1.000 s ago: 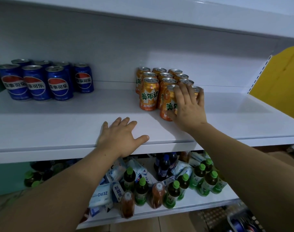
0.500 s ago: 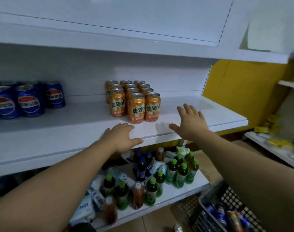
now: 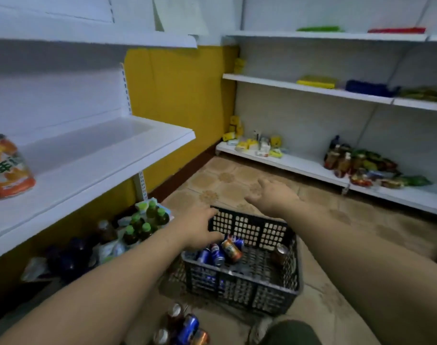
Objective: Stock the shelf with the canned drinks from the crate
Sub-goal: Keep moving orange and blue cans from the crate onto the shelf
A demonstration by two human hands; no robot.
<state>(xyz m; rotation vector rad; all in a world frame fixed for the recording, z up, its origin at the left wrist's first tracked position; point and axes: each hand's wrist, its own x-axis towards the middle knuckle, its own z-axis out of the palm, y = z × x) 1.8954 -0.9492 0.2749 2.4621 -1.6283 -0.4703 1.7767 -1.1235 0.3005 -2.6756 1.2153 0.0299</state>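
Yellow wall (image 3: pixel 182 100), tiled floor (image 3: pixel 227 180), white side shelves (image 3: pixel 299 87)

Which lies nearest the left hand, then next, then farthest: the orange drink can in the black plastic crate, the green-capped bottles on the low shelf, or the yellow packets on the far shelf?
From the left hand:
1. Orange drink can, right beside it, inside the black plastic crate.
2. Green-capped bottles, off to its left.
3. Yellow packets, across the floor.

Dim, bluish light; motion blur throughout, edges apparently bowed by wide-angle.
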